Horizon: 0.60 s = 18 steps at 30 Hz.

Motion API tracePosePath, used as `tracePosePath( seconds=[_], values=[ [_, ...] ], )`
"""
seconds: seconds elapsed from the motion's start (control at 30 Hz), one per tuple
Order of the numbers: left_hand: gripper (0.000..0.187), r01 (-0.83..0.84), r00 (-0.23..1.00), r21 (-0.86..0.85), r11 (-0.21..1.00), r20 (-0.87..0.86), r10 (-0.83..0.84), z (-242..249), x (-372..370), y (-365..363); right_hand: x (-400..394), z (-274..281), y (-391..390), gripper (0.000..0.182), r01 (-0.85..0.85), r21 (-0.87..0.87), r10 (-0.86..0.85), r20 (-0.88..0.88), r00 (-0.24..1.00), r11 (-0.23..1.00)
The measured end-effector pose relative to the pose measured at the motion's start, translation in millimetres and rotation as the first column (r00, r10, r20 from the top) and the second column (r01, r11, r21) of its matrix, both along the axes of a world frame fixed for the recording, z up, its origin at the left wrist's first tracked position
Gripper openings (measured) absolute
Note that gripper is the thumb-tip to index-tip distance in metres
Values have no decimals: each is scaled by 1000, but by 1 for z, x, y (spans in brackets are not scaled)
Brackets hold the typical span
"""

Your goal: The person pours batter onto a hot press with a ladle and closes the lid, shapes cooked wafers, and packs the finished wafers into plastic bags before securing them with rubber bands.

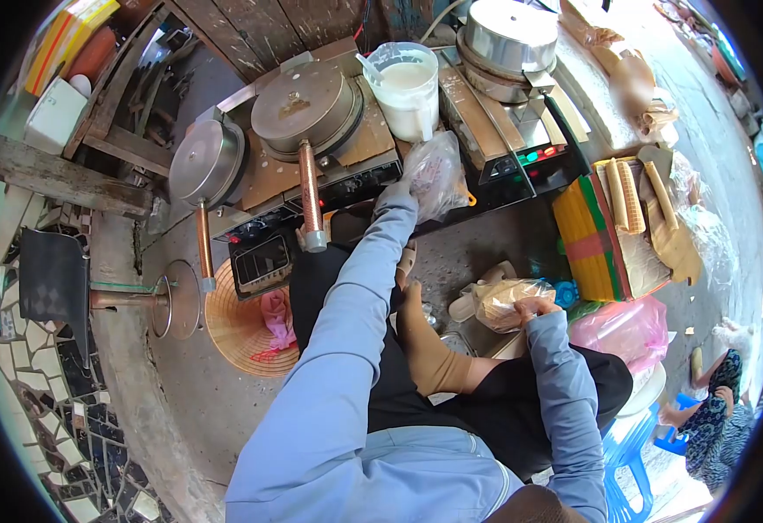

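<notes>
My right hand [536, 307] is closed on the near end of a clear plastic bag [512, 303] with flat, light-brown baked pieces inside, held beside my knee. My left arm stretches forward to the cookers. There my left hand [395, 192] is at the side of a crumpled clear plastic bag [436, 177], its fingers mostly hidden. Right behind that bag stands a clear jug [406, 96] of white liquid with a handle in it. Left of the jug are two round, closed metal irons, a large one [301, 103] and a smaller one [207, 164], with long copper-coloured handles.
Another round metal cooker [510, 39] stands at the back right. Rolled brown wafers [630, 196] lie on a colourful box [586, 240] at right, near a pink plastic bag [621, 336]. A woven hat [242, 322] lies on the floor. Another person [719, 414] sits at far right.
</notes>
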State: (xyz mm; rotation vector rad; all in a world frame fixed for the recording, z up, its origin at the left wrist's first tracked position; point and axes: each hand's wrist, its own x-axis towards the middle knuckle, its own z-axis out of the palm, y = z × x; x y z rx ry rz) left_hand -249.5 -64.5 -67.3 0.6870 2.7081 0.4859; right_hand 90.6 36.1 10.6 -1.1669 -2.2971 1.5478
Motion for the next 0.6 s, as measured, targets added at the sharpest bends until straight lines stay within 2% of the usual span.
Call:
tracePosePath(
  seconds=[0.1, 0.2, 0.23, 0.33, 0.37, 0.4, 0.43, 0.47, 0.5, 0.53, 0.57, 0.6],
  values=[
    [23, -60, 997, 135, 989, -47, 67, -1, 0, 1, 4, -8, 2, 10, 24, -10, -25, -24, 999, 1000],
    [22, -55, 998, 172, 984, 0, 56, 10, -4, 3, 7, -15, 4, 10, 93, -59, -89, 62, 994, 994],
    [24, -48, 995, 193, 980, -80, 64, 22, 0, 5, 6, -14, 5, 13, 86, -13, -84, 82, 993, 996],
    [23, -52, 998, 393, 918, -20, 65, 67, 20, 5, 6, -4, 1, 17, 183, -17, -184, -74, 980, 983],
    [25, -32, 998, 519, 854, 61, 0, 81, 33, 7, 13, -40, 9, 21, 141, 250, -120, -98, 988, 958],
    [27, -18, 986, 633, 774, 139, -91, 92, 50, 7, 10, -25, 5, 21, 221, 152, -208, -99, 973, 963],
    [19, 137, 974, 532, 836, 80, -210, 110, 70, 8, 5, 2, 2, 21, 215, 213, -232, 57, 971, 953],
    [20, 158, 786, 594, 789, 407, -464, 86, 76, 4, 7, -24, 6, 21, 304, 83, -305, 5, 952, 949],
    [15, 307, 740, 644, 700, 301, -601, 95, 108, 3, 6, -34, 7, 20, 346, 16, -345, -44, 938, 938],
    [12, 443, 671, 676, 589, 186, -718, 112, 140, -2, 3, -11, 2, 20, 343, 123, -329, -122, 937, 931],
    [14, 529, 587, 607, 593, 244, -772, 119, 164, -7, -2, 2, -3, 20, 403, -78, -410, -114, 905, 912],
    [17, 564, 581, 483, 670, 344, -737, 134, 189, -9, -3, -31, 1, 18, 299, 175, -280, -125, 952, 938]
  ],
)
